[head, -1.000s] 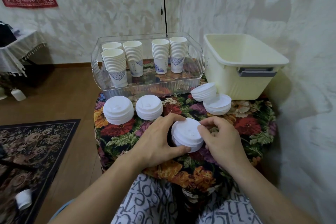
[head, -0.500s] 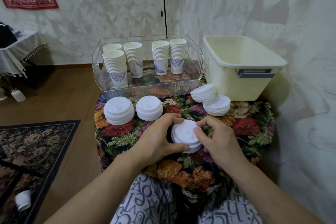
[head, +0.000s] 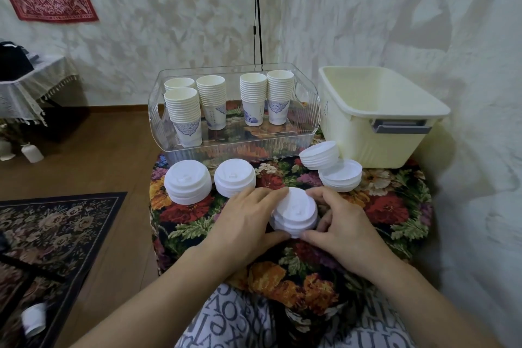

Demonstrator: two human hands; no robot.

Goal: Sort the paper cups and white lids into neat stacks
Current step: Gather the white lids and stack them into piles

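A stack of white lids (head: 295, 212) sits on the floral tablecloth (head: 381, 206), cupped between both hands. My left hand (head: 245, 223) curls round its left side and my right hand (head: 341, 223) round its right side. Two neat lid stacks (head: 187, 181) (head: 234, 176) stand to the left behind it. Two more lid stacks (head: 319, 155) (head: 341, 175) lie upside down at the right, one leaning on the other. Several stacks of paper cups (head: 183, 113) (head: 279, 96) stand in a clear plastic tray (head: 310, 110).
A cream plastic tub (head: 381, 133) stands at the back right against the wall. A black cable (head: 258, 22) hangs behind the tray. A dark patterned rug (head: 56, 234) lies on the wooden floor at left, with a white cup (head: 34, 319) on it.
Both hands have closed in round the lid stack and shifted it slightly away from me; the right hand's fingers now wrap its near right edge.
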